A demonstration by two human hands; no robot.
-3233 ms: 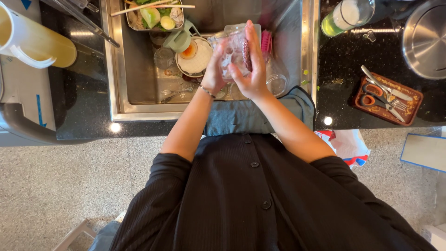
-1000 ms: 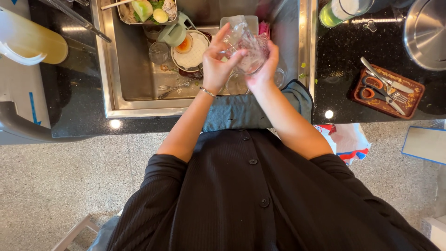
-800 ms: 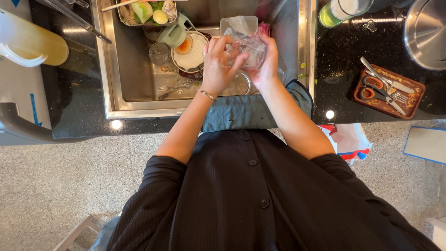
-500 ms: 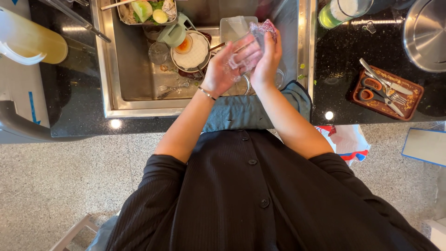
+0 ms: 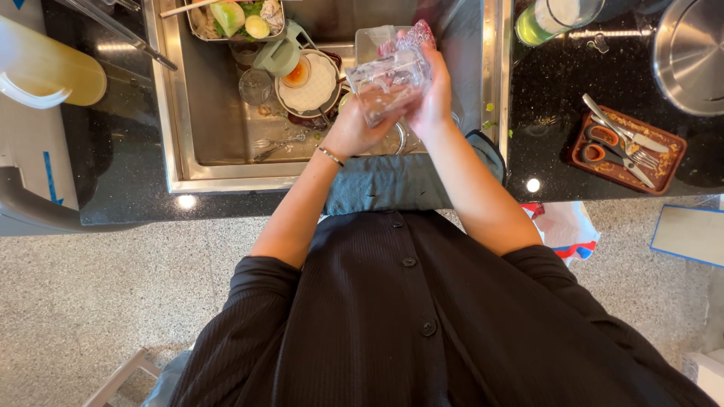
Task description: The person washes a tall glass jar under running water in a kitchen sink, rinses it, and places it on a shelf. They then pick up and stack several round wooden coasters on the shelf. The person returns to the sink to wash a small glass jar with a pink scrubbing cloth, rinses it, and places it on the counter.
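A clear drinking glass [image 5: 386, 81] is held on its side over the steel sink [image 5: 181, 162]. My left hand [image 5: 353, 134] grips it from below, near its base. My right hand [image 5: 431, 90] wraps over its right end and holds a pink sponge [image 5: 417, 33] against the rim. A thin bracelet circles my left wrist. In the sink basin lie a plate with orange sauce [image 5: 308, 81], a pale green mug [image 5: 280, 51], a small glass [image 5: 255, 84], a fork [image 5: 277, 145] and a metal tray of food scraps [image 5: 235, 16].
A grey-blue towel [image 5: 400, 181] hangs over the black counter edge. To the right are a brown tray with scissors and cutlery [image 5: 627, 149], a green-liquid bottle [image 5: 544, 18] and a steel pot [image 5: 690, 53]. A yellow jug [image 5: 45, 69] stands at the left.
The glass has turned in my hands, from upright to lying on its side. My right hand with the sponge has shifted from behind the glass to its right end.
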